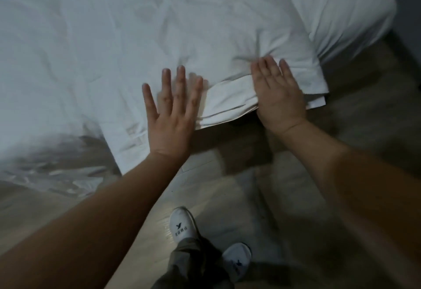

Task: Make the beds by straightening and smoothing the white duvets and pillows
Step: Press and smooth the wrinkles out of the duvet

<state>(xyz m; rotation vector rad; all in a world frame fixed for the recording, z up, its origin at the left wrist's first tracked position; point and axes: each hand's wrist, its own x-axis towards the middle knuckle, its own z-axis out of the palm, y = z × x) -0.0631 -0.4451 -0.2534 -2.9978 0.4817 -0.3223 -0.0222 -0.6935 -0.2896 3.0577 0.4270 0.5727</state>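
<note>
Two white fabric slippers (182, 226) stand on the pale wooden floor (211, 197), each printed with a dark bird-shaped logo. A line of small characters under the logo on the forward one is too blurred to read. The wrinkled white duvet (91, 49) covers the bed ahead, and its near edge runs across the middle of the view. The left hand (169, 117) lies flat on this edge, fingers straight and spread wide. The right hand (279, 94), fingers straight and close together, presses flat on the duvet's folded, layered corner, which juts past the bed edge. A plump white pillow (341, 10) lies beyond that corner. Open floor runs between the feet and the bed.
</note>
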